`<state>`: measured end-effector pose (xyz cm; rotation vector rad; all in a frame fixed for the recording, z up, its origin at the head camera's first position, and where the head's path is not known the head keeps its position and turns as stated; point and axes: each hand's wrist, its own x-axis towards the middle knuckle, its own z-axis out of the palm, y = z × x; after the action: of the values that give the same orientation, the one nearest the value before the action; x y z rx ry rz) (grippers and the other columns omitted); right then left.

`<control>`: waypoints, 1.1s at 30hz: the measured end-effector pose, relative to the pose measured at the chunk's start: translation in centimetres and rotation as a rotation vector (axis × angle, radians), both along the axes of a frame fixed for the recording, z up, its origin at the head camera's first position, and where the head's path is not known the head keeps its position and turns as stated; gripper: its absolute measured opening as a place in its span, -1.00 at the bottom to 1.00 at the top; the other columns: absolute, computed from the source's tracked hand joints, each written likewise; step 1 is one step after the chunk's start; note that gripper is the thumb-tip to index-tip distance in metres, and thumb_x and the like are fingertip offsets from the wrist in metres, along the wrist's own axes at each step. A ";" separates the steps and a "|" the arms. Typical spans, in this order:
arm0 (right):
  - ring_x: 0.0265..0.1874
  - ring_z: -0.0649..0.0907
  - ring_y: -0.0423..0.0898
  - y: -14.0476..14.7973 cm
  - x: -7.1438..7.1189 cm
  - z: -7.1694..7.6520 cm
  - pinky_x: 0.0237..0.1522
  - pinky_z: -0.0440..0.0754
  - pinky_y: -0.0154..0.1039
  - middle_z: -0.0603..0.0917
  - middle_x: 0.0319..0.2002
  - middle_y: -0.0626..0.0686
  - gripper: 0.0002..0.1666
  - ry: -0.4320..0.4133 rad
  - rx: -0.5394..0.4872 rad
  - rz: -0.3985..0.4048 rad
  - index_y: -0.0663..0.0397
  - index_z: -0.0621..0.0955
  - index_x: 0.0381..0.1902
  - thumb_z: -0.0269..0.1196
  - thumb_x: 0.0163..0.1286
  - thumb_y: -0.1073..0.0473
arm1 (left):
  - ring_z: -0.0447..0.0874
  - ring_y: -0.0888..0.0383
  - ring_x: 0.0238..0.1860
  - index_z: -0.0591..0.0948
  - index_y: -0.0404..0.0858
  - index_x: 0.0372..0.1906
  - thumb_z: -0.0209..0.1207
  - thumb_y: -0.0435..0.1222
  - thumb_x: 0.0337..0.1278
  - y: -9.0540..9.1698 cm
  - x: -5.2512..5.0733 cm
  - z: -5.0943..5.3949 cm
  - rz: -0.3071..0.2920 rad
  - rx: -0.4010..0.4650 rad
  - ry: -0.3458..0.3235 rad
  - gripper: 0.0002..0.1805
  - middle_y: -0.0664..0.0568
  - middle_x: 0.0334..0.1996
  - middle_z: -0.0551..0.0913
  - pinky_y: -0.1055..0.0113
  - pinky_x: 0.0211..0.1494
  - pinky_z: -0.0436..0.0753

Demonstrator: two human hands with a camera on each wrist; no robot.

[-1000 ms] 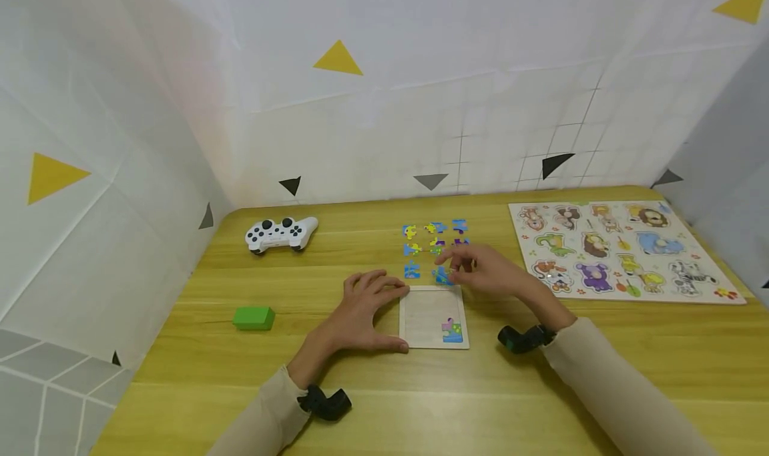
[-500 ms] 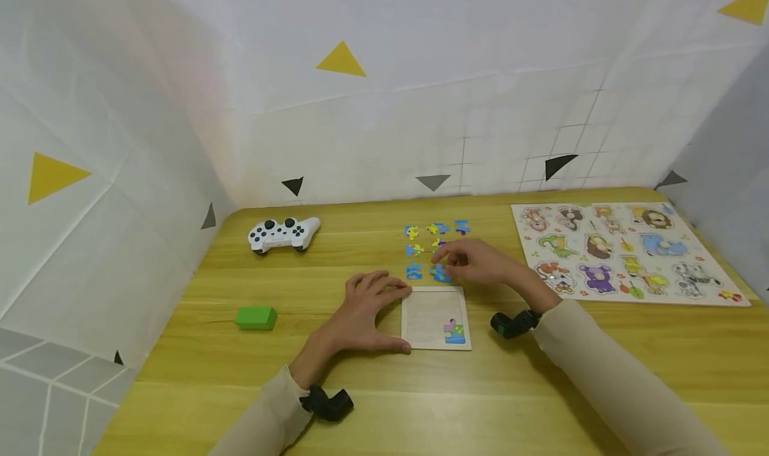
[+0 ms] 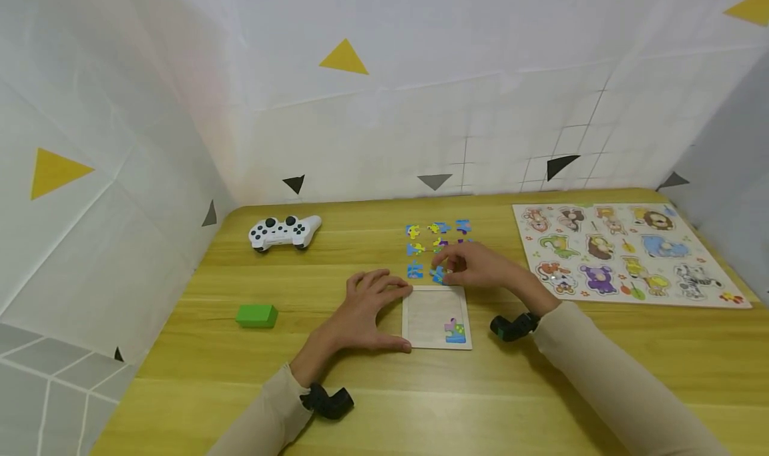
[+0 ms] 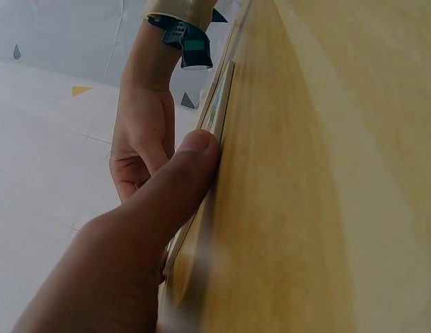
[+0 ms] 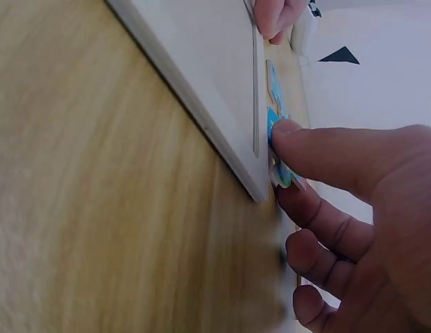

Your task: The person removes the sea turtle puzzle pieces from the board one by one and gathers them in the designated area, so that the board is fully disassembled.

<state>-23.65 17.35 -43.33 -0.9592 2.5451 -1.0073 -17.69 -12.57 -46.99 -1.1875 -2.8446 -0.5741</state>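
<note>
A small square wooden puzzle tray (image 3: 426, 317) lies on the table, with one pink, green and blue jigsaw piece (image 3: 456, 334) in its lower right corner. My left hand (image 3: 363, 314) rests at the tray's left side, fingers spread, index finger and thumb touching its left corners. Just beyond the tray's far edge, my right hand (image 3: 478, 267) pinches a blue jigsaw piece (image 3: 437, 275) between thumb and index finger. In the right wrist view the thumb (image 5: 319, 149) partly covers that piece. Several loose jigsaw pieces (image 3: 415, 249) lie in rows behind the tray, some hidden by the right hand.
To the right lies a large animal peg puzzle board (image 3: 613, 286). A white game controller (image 3: 282, 234) sits at the back left, and a green block (image 3: 256, 316) is left of my left hand. A patterned white sheet (image 3: 384, 142) rises behind the wooden table.
My right hand has shifted slightly left along with the blue jigsaw piece, which has turned a little. My left hand stays at the tray; the head view has drifted slightly.
</note>
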 end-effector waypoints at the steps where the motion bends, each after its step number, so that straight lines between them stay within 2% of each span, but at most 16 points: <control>1: -0.42 0.51 -0.18 0.0 0.0 -0.1 -0.33 0.50 -0.32 0.65 -0.32 0.00 -0.67 0.010 0.003 0.000 0.09 0.70 0.07 0.37 0.35 0.24 | 0.08 -0.05 0.59 0.41 0.09 0.49 0.32 0.47 -0.19 0.0 0.0 0.0 0.000 0.001 -0.002 0.08 0.22 0.43 0.39 -0.24 0.51 -0.06; 7: -0.37 0.53 -0.18 -0.3 -0.1 -0.2 -0.28 0.52 -0.29 0.69 -0.26 0.00 -0.67 0.071 0.022 0.001 0.08 0.71 0.06 0.38 0.34 0.25 | 0.08 -0.06 0.59 0.40 0.09 0.49 0.31 0.49 -0.19 -0.1 0.1 0.1 -0.005 0.000 0.003 0.08 0.21 0.43 0.39 -0.28 0.50 -0.04; 14: -0.17 0.64 -0.08 -0.6 -0.2 -0.2 -0.09 0.63 -0.10 0.73 0.00 0.08 -0.66 0.082 0.035 -0.002 0.10 0.71 0.09 0.34 0.36 0.27 | 0.09 -0.07 0.59 0.41 0.08 0.49 0.32 0.47 -0.19 0.0 0.1 0.2 -0.002 -0.004 0.007 0.07 0.21 0.43 0.39 -0.27 0.50 -0.03; 17: -0.18 0.61 -0.07 -0.6 -0.3 -0.3 -0.10 0.61 -0.12 0.72 -0.03 0.07 -0.66 0.086 0.041 -0.010 0.09 0.72 0.09 0.32 0.37 0.28 | 0.09 -0.05 0.59 0.41 0.09 0.49 0.34 0.46 -0.20 0.0 0.1 0.2 0.001 -0.010 0.007 0.08 0.21 0.43 0.39 -0.25 0.51 -0.03; 24: -0.27 0.55 -0.10 -0.5 -0.6 -0.2 -0.19 0.53 -0.21 0.69 -0.17 0.08 -0.63 0.154 0.080 -0.019 0.10 0.72 0.11 0.31 0.34 0.30 | 0.08 -0.06 0.59 0.40 0.10 0.50 0.32 0.47 -0.20 0.1 0.1 0.2 0.005 -0.021 0.004 0.08 0.23 0.43 0.38 -0.24 0.51 -0.04; 33: -0.32 0.50 -0.09 -0.5 -0.7 -0.2 -0.26 0.47 -0.26 0.65 -0.22 0.08 -0.61 0.200 0.114 -0.026 0.07 0.72 0.15 0.30 0.36 0.29 | 0.08 -0.06 0.59 0.40 0.11 0.50 0.32 0.47 -0.19 0.0 0.1 0.1 -0.001 -0.012 0.004 0.07 0.23 0.44 0.38 -0.24 0.51 -0.04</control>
<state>-24.39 16.83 -43.51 -1.0440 2.7500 -0.7986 -17.62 -12.53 -46.86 -1.1911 -2.8481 -0.5551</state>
